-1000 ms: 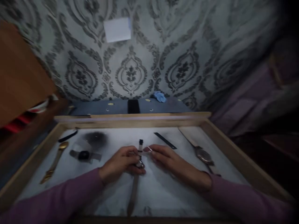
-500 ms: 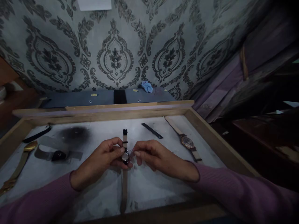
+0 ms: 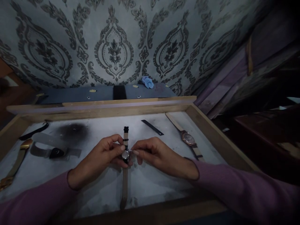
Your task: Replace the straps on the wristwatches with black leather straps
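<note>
A wristwatch (image 3: 125,155) with a long strap lies back side up between my hands, its round metal case back showing. Thumb and fingers of my left hand (image 3: 110,152) are closed around the case from the left. On the right, my right hand (image 3: 152,153) pinches something thin and small at the edge of the case, where the strap meets it; its kind is too small to make out. The buckle end of the strap points away from me, the other end toward me.
A wooden-rimmed tray (image 3: 131,109) surrounds the work. Inside lie a dark flat blade-like strip (image 3: 152,127), a brown-strapped watch (image 3: 188,138), a mesh-band watch (image 3: 56,152), a gold watch (image 3: 26,144) and a black strap (image 3: 35,131). Behind are a dark phone (image 3: 119,92) and blue crumpled cloth (image 3: 147,82).
The view has tilted down slightly. My right fingertips have shifted a little up along the watch case; my left hand keeps its hold.
</note>
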### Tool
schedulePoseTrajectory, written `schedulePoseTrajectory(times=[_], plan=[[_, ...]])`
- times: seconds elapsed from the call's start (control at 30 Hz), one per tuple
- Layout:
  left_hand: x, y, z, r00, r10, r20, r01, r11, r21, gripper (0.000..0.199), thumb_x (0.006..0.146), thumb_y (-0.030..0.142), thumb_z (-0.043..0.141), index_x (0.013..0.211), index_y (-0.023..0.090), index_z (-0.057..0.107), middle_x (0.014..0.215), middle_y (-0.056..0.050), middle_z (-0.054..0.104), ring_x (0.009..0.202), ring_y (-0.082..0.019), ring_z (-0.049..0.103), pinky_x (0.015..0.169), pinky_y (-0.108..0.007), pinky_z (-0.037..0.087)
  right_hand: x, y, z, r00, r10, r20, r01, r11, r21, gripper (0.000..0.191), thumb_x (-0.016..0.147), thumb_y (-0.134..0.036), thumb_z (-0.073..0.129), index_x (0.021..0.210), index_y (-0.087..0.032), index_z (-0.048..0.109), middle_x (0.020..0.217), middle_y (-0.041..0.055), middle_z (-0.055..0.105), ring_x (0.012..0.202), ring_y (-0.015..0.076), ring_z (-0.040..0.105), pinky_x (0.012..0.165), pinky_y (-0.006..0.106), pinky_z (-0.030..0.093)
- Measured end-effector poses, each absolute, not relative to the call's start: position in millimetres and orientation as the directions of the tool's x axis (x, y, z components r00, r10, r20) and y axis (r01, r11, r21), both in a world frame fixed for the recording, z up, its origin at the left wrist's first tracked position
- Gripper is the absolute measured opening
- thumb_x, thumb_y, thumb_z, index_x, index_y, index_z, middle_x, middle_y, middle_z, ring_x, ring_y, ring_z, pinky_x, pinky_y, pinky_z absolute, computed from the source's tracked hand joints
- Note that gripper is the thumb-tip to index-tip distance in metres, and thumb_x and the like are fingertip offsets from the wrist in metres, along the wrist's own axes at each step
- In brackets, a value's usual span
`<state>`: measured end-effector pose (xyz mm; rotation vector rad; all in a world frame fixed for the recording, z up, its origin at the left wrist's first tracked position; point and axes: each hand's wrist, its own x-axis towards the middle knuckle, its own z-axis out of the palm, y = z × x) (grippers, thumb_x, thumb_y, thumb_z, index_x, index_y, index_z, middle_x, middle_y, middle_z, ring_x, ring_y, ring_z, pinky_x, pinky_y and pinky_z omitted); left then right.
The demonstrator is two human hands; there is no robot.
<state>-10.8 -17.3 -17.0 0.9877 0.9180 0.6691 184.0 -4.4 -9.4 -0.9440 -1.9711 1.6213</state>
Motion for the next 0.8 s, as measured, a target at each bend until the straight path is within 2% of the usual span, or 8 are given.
schedulePoseTrajectory(times=[0.2, 0.47, 0.8], plan=[[-10.7, -18.6, -15.2, 0.452, 0.833, -0.321, -0.033, 0.375, 0.926, 0.023, 0.082, 0.033, 0.066, 0.079, 0.015, 0.052, 0.07, -0.003, 0.069, 0.065, -0.015, 0.066, 0.06, -0.024, 0.055, 185.2, -3.9, -9.4, -0.684, 0.723, -0.103, 0.249, 0.098, -0.963, 0.021, 0.09, -0.021, 0.05, 0.081, -0.012, 0.067, 0.071, 0.0027, 0.065, 0.062, 0.0099, 0.055, 0.061, 0.022, 0.045], [-11.1, -19.2, -16.6, 0.467, 0.833, -0.298, -0.023, 0.348, 0.937, 0.022, 0.084, 0.035, 0.063, 0.083, 0.015, 0.055, 0.072, -0.004, 0.069, 0.067, -0.015, 0.067, 0.061, -0.023, 0.055, 184.3, -5.9, -9.9, -0.668, 0.74, -0.07, 0.185, 0.074, -0.98, 0.019, 0.09, -0.02, 0.052, 0.083, -0.012, 0.068, 0.069, 0.0016, 0.064, 0.061, 0.0093, 0.054, 0.06, 0.02, 0.044], [-10.2, -18.9, -13.7, 0.482, 0.829, -0.285, -0.053, 0.352, 0.935, 0.02, 0.085, 0.033, 0.063, 0.086, 0.014, 0.056, 0.076, -0.007, 0.072, 0.069, -0.014, 0.068, 0.061, -0.021, 0.055, 186.1, -4.5, -8.7, -0.683, 0.729, -0.042, 0.143, 0.076, -0.987, 0.021, 0.09, -0.022, 0.049, 0.087, -0.01, 0.067, 0.07, 0.0029, 0.062, 0.061, 0.01, 0.051, 0.06, 0.023, 0.042]])
